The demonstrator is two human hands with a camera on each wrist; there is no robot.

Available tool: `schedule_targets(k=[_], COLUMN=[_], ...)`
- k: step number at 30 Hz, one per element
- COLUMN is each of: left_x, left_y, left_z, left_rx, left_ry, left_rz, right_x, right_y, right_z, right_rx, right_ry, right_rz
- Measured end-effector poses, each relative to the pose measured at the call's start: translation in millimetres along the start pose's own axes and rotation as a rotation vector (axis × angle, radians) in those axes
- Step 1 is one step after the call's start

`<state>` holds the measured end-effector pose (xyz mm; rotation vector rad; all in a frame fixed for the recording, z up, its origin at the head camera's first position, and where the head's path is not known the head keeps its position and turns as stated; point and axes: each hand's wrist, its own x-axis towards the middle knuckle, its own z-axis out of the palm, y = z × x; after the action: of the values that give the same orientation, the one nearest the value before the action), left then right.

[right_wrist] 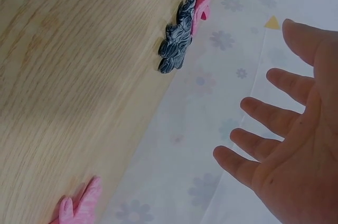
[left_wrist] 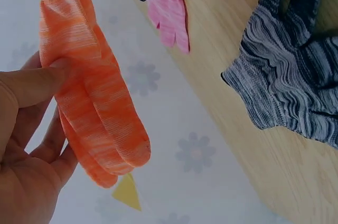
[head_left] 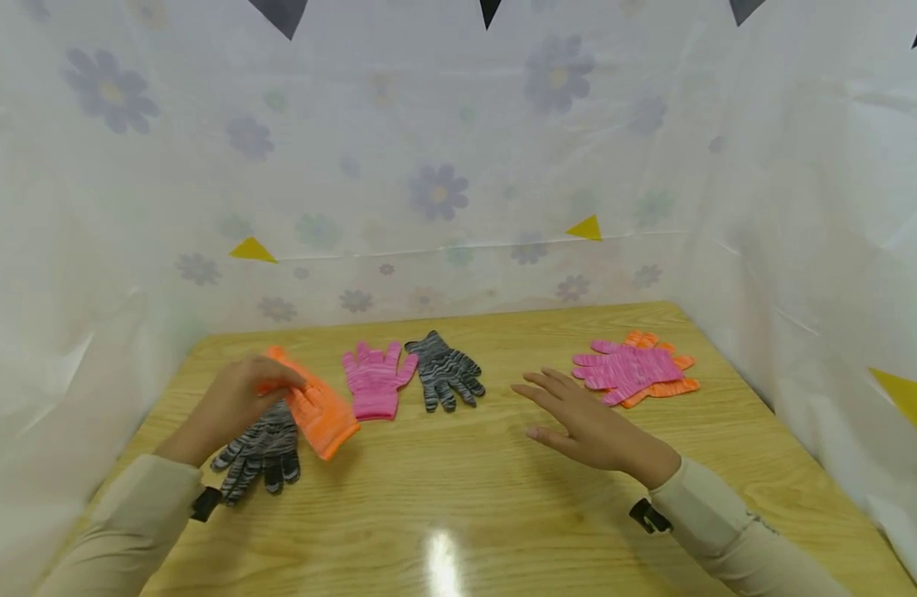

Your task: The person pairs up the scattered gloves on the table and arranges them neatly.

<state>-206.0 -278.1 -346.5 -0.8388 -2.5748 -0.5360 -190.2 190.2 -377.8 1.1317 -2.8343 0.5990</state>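
Observation:
My left hand (head_left: 240,404) pinches an orange knit glove (head_left: 318,412) between thumb and fingers, lifted off the table with its cuff hanging to the lower right. In the left wrist view the thumb presses on the middle of the orange glove (left_wrist: 97,94). Below that hand lies a black-and-grey striped glove (head_left: 263,452), partly covered in the head view. My right hand (head_left: 589,424) hovers over the table's right half with fingers spread and nothing held. Just beyond it a pink glove (head_left: 630,369) lies across another orange glove (head_left: 663,388).
A second pink glove (head_left: 375,377) lies flat at the back middle, beside another black-and-grey glove (head_left: 445,371). The wooden table (head_left: 429,481) is bounded by a white flowered sheet (head_left: 339,182) at the back and sides.

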Motion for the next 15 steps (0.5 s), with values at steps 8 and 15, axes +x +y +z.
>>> schedule_targets(k=[8, 15], left_x=[2.6, 2.4], left_y=[13.1, 29.8], left_z=[13.4, 26.5], left_rx=[-0.112, -0.239], left_ry=[-0.095, -0.291], left_rz=[0.128, 0.156], right_x=[-0.4, -1.5], right_y=[-1, -1], right_z=[0, 2], right_rx=[0.0, 0.012], right_ry=[0.003, -0.019], right_rz=[-0.004, 0.011])
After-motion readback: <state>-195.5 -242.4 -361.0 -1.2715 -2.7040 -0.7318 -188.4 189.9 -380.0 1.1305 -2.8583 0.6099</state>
